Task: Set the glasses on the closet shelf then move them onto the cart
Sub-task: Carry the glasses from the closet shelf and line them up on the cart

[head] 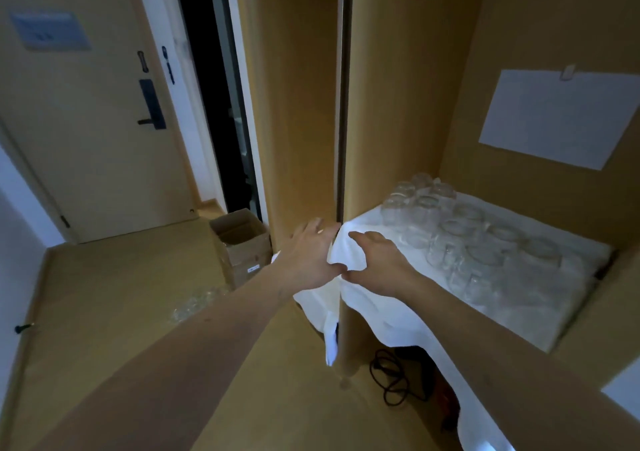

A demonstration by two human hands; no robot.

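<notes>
A: Both sets of fingers (360,236) pinch the white cloth (349,258) at the shelf's (585,260) front-left corner.

B: Tug gently; the glasses (464,236) stand clustered toward the shelf's back edge, upon that cloth.

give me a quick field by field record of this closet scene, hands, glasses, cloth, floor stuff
left hand: on the corner of the white cloth, by the closet's edge
right hand: on the same cloth corner, thumb under a fold; grip unclear
glasses: many clear ones grouped on the cloth-covered shelf
more glasses: on the floor, blurred
cardboard box: open, on the floor beside the closet
black cable: coiled on the floor under the shelf
cart: not in view
</notes>
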